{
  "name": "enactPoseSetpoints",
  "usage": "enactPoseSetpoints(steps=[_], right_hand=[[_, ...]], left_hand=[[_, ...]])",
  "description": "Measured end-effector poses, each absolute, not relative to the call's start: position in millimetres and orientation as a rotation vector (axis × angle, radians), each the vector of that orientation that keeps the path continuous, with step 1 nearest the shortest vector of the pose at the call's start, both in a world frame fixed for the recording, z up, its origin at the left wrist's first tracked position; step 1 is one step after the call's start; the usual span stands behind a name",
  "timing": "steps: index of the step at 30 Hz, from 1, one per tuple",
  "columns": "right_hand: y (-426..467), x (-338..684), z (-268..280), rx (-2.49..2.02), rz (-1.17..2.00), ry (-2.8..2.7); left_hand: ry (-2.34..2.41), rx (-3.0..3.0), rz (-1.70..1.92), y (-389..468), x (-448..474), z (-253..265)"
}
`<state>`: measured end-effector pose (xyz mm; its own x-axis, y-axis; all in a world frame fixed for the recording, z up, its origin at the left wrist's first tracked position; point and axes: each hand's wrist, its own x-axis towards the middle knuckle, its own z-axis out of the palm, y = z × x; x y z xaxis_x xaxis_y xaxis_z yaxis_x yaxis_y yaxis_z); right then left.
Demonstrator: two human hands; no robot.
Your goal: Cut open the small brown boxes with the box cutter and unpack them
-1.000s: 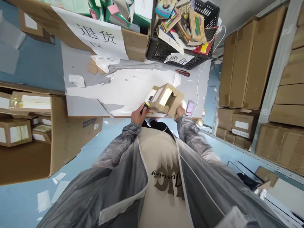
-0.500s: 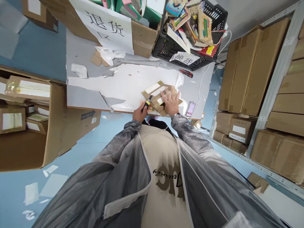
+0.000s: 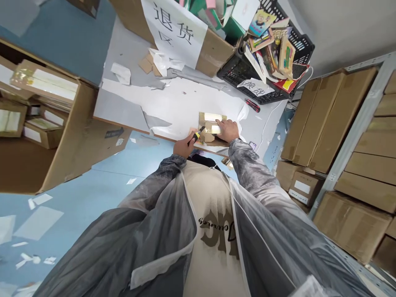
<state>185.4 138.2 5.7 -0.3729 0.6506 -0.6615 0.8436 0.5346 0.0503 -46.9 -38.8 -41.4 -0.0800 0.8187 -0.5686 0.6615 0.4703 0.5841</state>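
My left hand is closed around the handle of a black and yellow utility knife at the table's front edge. The knife points up and right, its tip close to the left side of a small cardboard box. White labels and clear tape cover parts of the box, and cardboard flaps stick out toward me. From the right, my right hand grips the box, fingers over its top; the thumb is mostly hidden. Something pinkish shows beside the knife, too small to make out.
A red and black cutter lies near a black crate of books. Beside the crate stands a carton with a paper sign. Torn paper litters the table. A phone sits at its edge; a large box of parcels is left.
The small box has been turned so its labels lie nearly level. My right hand has shifted from spread on top to its right side. The camera view has rotated.
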Motion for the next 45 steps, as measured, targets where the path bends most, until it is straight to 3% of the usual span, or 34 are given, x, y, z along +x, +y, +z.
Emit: enactPoseSetpoints(steps=[29, 45], right_hand=[[138, 208, 4, 1.188, -0.535, 2.148], [130, 216, -29, 1.893, -0.587, 1.981]], left_hand=[[1.756, 1.471, -0.17, -6, -46, -20], [1.721, 1.562, -0.271, -3, -40, -6]])
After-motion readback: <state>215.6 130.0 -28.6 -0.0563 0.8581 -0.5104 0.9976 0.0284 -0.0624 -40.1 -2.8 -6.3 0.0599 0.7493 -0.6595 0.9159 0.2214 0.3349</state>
